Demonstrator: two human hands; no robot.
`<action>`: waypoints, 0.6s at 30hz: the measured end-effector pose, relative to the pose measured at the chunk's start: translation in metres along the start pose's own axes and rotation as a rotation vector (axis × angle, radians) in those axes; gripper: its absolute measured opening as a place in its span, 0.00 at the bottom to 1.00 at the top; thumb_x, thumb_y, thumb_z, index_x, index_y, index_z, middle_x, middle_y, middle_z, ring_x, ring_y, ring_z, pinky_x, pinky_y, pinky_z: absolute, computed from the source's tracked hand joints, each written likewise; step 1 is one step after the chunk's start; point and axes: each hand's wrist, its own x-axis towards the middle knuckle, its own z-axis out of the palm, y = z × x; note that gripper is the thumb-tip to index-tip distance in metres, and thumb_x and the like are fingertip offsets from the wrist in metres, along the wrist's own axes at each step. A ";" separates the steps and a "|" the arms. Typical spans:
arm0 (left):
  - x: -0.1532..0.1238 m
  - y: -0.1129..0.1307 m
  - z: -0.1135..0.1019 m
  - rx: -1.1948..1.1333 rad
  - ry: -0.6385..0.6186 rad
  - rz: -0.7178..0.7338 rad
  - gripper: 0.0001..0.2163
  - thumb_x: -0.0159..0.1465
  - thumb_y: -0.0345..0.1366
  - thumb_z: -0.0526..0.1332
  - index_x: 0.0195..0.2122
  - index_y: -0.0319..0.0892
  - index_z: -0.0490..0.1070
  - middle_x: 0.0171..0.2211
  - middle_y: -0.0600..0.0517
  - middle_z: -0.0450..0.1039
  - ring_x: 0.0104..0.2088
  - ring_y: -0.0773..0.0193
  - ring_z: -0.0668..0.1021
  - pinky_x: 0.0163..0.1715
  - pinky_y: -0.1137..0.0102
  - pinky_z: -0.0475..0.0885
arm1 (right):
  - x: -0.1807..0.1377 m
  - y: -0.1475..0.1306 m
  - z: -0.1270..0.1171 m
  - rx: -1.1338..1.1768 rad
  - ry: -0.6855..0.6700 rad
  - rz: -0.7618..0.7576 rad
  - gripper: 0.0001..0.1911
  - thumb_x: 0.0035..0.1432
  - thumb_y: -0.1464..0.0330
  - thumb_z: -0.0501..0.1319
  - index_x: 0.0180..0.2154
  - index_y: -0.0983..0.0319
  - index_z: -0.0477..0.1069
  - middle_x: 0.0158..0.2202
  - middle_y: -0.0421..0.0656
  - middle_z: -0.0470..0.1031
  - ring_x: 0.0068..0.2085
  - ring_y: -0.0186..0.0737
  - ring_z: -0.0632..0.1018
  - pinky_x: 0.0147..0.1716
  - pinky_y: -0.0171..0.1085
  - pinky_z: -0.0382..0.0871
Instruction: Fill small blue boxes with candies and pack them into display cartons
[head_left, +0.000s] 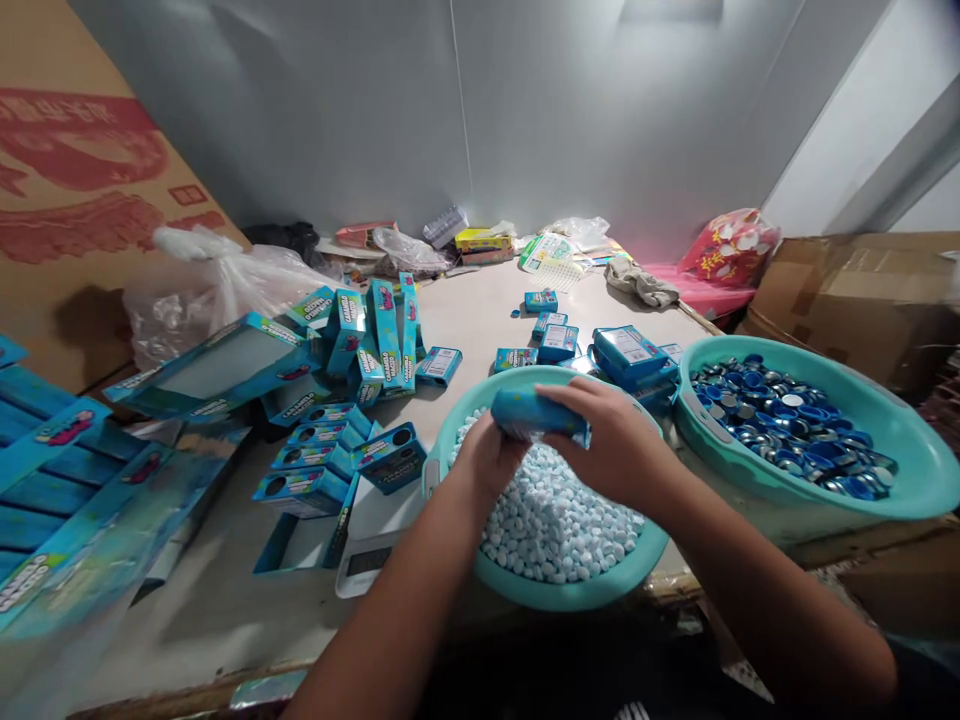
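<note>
where both hands meet at centre frame, we see the left hand (487,462) and right hand (616,447) closed on a small blue box (534,414), each grip wrapped round one end. we judge it is held over the teal basin (559,598) of white tablets (555,520) so spills land there. a second basin (924,482) of blue caps (787,425) sits at right on the surface (480,320), within reach.

Dim, bluish light; blurred, warped edges
</note>
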 end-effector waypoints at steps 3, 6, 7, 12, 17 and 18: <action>0.002 -0.001 0.002 0.096 0.017 0.010 0.04 0.60 0.31 0.66 0.35 0.37 0.75 0.31 0.49 0.78 0.35 0.61 0.80 0.42 0.67 0.76 | -0.006 0.004 -0.003 0.060 0.054 0.077 0.22 0.59 0.67 0.65 0.55 0.59 0.72 0.48 0.48 0.76 0.46 0.50 0.76 0.43 0.47 0.73; 0.002 -0.004 0.001 0.201 0.069 0.032 0.05 0.61 0.35 0.67 0.35 0.38 0.76 0.33 0.48 0.78 0.40 0.57 0.80 0.47 0.63 0.75 | -0.017 0.010 -0.006 0.150 0.147 0.110 0.21 0.58 0.67 0.65 0.54 0.59 0.72 0.48 0.47 0.76 0.47 0.50 0.77 0.45 0.47 0.73; 0.002 -0.004 0.000 0.242 0.094 0.050 0.05 0.62 0.35 0.66 0.35 0.38 0.76 0.35 0.47 0.79 0.43 0.56 0.80 0.50 0.62 0.73 | -0.021 0.013 -0.006 0.189 0.196 0.141 0.21 0.57 0.66 0.65 0.53 0.59 0.72 0.48 0.47 0.77 0.47 0.50 0.77 0.45 0.47 0.73; -0.008 -0.006 -0.007 0.426 0.134 0.170 0.15 0.65 0.47 0.64 0.47 0.43 0.77 0.55 0.44 0.74 0.64 0.55 0.68 0.66 0.61 0.55 | -0.038 0.033 -0.005 0.431 0.475 0.412 0.23 0.55 0.62 0.68 0.52 0.61 0.73 0.43 0.46 0.79 0.41 0.47 0.80 0.40 0.45 0.76; -0.017 -0.006 -0.002 0.496 -0.156 0.229 0.29 0.64 0.61 0.56 0.60 0.48 0.67 0.59 0.43 0.71 0.63 0.52 0.69 0.65 0.56 0.58 | -0.045 0.033 0.003 0.586 0.470 0.436 0.24 0.54 0.61 0.70 0.51 0.60 0.72 0.45 0.45 0.78 0.43 0.44 0.79 0.43 0.44 0.76; -0.019 -0.006 0.001 0.503 -0.203 0.235 0.29 0.63 0.58 0.61 0.60 0.47 0.67 0.58 0.43 0.71 0.61 0.51 0.71 0.62 0.57 0.62 | -0.045 0.030 0.007 0.612 0.443 0.419 0.24 0.54 0.62 0.70 0.51 0.60 0.71 0.45 0.45 0.78 0.44 0.44 0.79 0.44 0.44 0.76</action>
